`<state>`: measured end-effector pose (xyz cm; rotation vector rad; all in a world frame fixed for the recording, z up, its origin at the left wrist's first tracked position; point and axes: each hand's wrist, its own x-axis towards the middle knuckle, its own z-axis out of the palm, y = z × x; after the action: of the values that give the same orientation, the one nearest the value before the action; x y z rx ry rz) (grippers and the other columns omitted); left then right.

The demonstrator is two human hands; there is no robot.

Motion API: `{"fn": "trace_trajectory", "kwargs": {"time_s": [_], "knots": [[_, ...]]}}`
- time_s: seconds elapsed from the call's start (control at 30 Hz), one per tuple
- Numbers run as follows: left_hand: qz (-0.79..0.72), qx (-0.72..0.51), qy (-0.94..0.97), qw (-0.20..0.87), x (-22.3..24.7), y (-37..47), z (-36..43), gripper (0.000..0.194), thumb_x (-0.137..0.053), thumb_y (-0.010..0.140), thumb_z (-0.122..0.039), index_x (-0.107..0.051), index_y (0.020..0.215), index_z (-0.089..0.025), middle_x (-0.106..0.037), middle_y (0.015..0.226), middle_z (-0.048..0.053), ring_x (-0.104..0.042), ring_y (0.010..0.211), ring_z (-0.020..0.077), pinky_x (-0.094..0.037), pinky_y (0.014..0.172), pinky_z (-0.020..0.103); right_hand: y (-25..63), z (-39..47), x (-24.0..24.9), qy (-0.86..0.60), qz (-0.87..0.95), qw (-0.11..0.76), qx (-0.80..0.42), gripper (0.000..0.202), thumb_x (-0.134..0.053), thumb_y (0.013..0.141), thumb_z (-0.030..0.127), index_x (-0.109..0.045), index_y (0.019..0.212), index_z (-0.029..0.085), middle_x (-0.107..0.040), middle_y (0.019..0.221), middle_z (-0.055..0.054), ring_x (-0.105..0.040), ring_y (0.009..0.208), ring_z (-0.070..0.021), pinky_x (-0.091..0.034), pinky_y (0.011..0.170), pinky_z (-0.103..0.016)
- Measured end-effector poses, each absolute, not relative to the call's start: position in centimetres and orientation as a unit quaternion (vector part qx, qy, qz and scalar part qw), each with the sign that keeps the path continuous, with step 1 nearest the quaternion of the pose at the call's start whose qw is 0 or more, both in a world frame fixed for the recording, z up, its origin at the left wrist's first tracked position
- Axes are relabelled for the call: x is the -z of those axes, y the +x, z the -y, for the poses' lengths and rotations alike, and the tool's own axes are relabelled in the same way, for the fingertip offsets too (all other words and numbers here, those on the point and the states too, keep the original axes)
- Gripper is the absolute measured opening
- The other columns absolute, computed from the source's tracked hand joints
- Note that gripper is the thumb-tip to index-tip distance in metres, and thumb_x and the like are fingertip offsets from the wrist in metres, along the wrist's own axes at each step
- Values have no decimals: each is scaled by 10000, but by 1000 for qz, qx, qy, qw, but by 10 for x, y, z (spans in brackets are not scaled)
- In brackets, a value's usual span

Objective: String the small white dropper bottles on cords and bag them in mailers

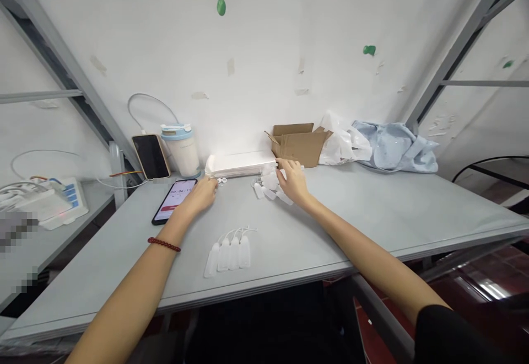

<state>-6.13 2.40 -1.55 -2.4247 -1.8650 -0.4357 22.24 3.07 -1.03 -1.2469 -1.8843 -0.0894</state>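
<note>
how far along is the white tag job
Done, it seems: four white tags with thin strings lie side by side near the table's front edge. In hand: the right hand is at the loose tag pile, while the left hand is beside some small white pieces. Probably left: that pile, partly hidden by the right hand, so I can't count it.

Shows four translucent white tags (229,253) flat on the counter (330,253) toward seven o'clock, side by side, thin ties curving away toward one o'clock. At twelve o'clock, shows similar tags (270,192) loosely heaped, overlapping, partly covered. Near eleven o'clock, shows small white pieces (222,180) clustered close together.
</note>
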Motion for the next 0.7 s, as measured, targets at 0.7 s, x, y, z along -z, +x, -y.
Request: {"fn": "trace_trajectory", "kwargs": {"time_s": [0.7], "knots": [[630,107,-767,48,12,-57,-24,375,-413,815,-144,-576,1144,-64,-598,1142,196,-554,1073,284,-418,918,365,202,45,-16,-203,866,135,-437,224,-491,851,261,-616,1009,165,-606,586,32,-408,477,-69,-334,489,-192]]}}
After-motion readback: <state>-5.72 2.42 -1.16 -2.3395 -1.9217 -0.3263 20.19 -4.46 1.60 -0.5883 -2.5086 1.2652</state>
